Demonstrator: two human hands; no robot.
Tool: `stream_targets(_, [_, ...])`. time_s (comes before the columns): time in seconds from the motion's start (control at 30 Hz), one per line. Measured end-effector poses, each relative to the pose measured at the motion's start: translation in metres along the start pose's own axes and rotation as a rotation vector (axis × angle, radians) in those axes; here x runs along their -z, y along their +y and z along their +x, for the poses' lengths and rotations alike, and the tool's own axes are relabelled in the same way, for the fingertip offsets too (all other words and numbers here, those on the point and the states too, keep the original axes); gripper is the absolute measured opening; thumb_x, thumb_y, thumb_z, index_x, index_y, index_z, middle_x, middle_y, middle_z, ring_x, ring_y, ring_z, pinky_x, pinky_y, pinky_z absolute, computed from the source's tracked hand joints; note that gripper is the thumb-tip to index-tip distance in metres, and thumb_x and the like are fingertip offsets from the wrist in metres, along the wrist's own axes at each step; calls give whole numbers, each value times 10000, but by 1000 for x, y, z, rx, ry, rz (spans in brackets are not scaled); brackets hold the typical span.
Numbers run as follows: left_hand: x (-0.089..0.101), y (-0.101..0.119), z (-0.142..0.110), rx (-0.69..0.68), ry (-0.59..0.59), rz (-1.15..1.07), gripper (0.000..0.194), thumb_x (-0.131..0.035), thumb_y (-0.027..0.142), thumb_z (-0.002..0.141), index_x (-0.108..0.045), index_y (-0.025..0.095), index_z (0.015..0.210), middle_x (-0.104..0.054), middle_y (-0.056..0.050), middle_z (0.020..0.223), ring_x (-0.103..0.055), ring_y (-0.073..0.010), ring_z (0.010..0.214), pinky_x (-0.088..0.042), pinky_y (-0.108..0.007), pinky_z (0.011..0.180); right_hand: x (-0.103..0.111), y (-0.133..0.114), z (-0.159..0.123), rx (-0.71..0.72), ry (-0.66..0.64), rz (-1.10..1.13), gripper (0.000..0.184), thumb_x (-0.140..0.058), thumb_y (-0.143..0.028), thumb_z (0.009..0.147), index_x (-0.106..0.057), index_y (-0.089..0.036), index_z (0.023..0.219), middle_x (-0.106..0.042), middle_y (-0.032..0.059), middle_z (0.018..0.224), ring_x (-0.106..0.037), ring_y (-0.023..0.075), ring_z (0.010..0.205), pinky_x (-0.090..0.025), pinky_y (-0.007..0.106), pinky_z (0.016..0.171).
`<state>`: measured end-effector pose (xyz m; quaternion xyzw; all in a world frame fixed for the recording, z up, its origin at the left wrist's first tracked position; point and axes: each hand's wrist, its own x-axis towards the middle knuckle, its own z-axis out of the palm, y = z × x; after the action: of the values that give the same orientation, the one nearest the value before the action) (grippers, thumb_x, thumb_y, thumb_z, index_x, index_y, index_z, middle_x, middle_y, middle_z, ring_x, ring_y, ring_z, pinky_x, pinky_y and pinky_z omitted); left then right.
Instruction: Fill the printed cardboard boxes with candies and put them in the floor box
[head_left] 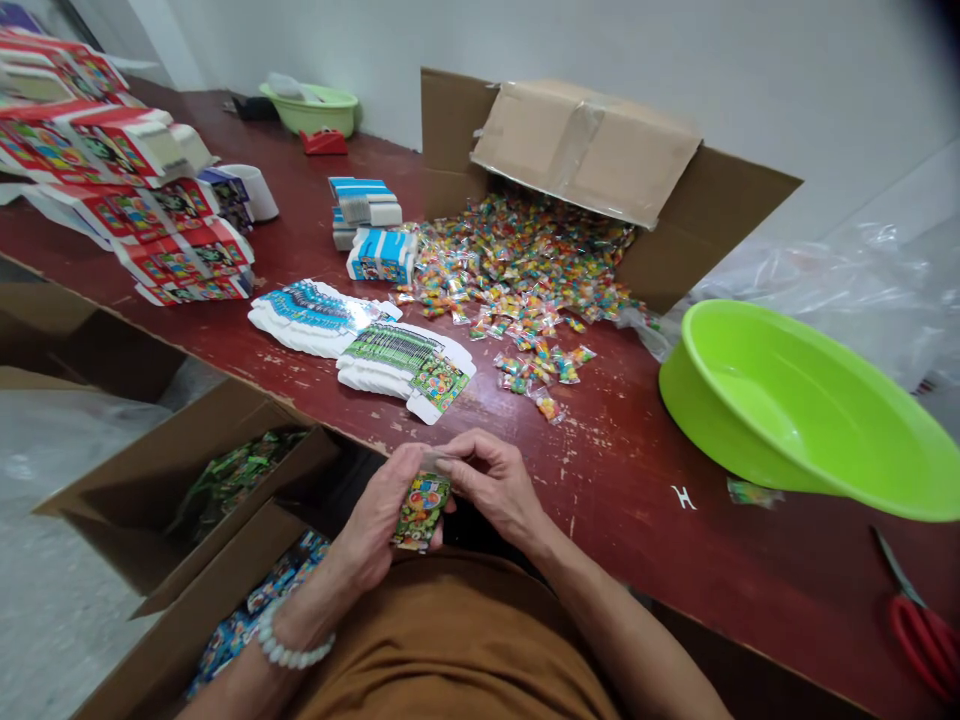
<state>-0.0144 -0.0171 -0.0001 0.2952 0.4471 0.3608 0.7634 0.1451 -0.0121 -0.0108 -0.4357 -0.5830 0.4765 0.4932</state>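
Green print covers the small carton (421,512), held upright just past the near edge of the dark red surface (622,440). The left hand (382,515) has its grip closed around the carton's side, and a pale beaded bracelet (289,645) circles that wrist. The right hand (495,490) has its grip pinching at the carton's top end, thumb and forefinger pressed together there; whether they hold a flap or something clear, I cannot tell.

Beyond the hands, a fanned row of flat green cartons (397,358) lies beside a fanned row of blue ones (311,312). Farther back sit blue-and-white stacks (381,254), next to a heap of small wrapped sweets (517,265) spilling from an open cardboard box (585,150). Red-and-white cartons (176,215) are piled at the left. To the right stands a bright green basin (802,410), with a single packet (752,493) by its base, a white H-shaped scrap (684,498) nearer the hands, and red-handled scissors (919,635) close to the picture's right side. Below the surface, open cardboard boxes hold green packets (232,480) and blue packets (255,610)
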Motion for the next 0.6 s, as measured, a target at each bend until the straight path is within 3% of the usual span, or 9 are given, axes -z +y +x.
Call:
stream_targets(0.07, [-1,4,0,90,-51,-125,530,-642,670,827,-580,217,1095,-693,8,646,-622,-180,393,-514,-279,369,1,-7,-1,123,-33,-135,170,-702,-381,880,-761,-227,842,-737,69,892,-667,207,850,-522,361,816])
stream_targets(0.13, [-2,7,0,115,-81,-190,558,-601,660,863,-562,225,1209,-700,5,672,-629,-192,389,-525,-303,368,1,-11,-1,114,-90,-152,145,-682,-341,894,-763,-226,857,-754,77,944,-684,207,867,-529,372,838])
stream_targets(0.27, [-2,4,2,40,-52,-156,686,-533,691,891,-554,184,1353,-703,-23,674,-630,-176,419,-518,-267,391,-3,-10,6,-245,-84,201,224,-758,-398,802,-693,-183,793,-730,43,816,-583,118,543,-502,275,540])
stream_targets(0.37, [-1,1,4,0,-42,-120,808,-532,752,851,-590,132,1365,-695,-42,647,-625,-166,457,-511,-238,407,-5,-10,11,-333,-89,347,293,-795,-428,749,-666,-165,764,-727,46,821,-544,96,503,-473,254,484])
stream_targets(0.47, [2,3,4,15,-26,-112,786,-583,728,832,-635,124,1332,-684,-37,612,-607,-160,432,-500,-235,389,-3,-13,9,-162,-80,146,218,-728,-384,837,-674,-184,766,-735,62,875,-616,138,627,-526,286,576])
stream_targets(0.53, [2,4,3,37,13,-147,640,-662,612,835,-669,144,1271,-700,-32,651,-615,-157,428,-517,-241,387,-2,-15,4,19,-99,-32,146,-687,-336,886,-692,-211,811,-729,80,1015,-673,192,863,-565,357,768])
stream_targets(0.6, [0,5,4,46,41,-202,489,-719,454,822,-681,173,1220,-734,-31,774,-632,-148,445,-536,-248,386,-3,-13,-2,140,-112,-133,63,-691,-298,892,-696,-235,898,-685,91,1165,-640,228,1088,-526,424,942])
